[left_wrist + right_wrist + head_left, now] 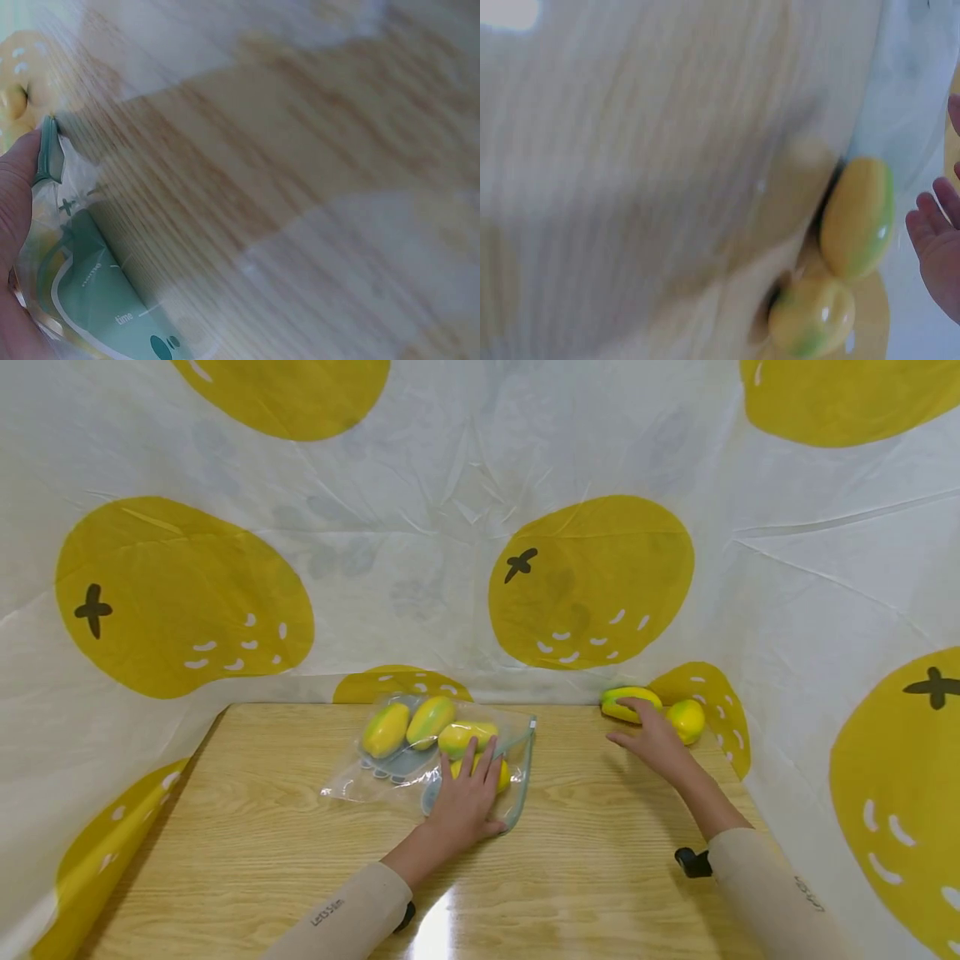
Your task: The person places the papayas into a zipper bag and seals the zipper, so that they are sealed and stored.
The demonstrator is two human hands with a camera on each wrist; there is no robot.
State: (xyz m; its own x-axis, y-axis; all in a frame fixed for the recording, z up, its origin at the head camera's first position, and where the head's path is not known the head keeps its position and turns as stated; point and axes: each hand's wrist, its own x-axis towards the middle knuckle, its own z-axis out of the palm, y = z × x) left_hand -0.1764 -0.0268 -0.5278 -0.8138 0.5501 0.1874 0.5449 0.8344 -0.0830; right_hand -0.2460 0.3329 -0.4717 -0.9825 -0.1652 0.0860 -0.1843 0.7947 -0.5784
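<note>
A clear zip bag [405, 766] with a grey-green print lies on the table, several yellow-green oval fruits [386, 731] inside it. My left hand [463, 803] rests on the bag's right part, fingers spread over the fruits there, thumb beside the green zip edge [522, 797]. In the left wrist view that thumb touches the green edge [49, 154]. Two more such fruits lie in the far right corner: a long one [617, 708] and one seen end-on [686, 721]. My right hand [652, 739] hovers by them, fingers apart and holding nothing; in the right wrist view it is clear of both.
Wood-grain table [585, 877] runs beneath everything. A white cloth [420, 577] printed with big yellow fruits hangs at the back and on both sides, its bottom meeting the table edges. A black strap piece [693, 862] juts from the right sleeve.
</note>
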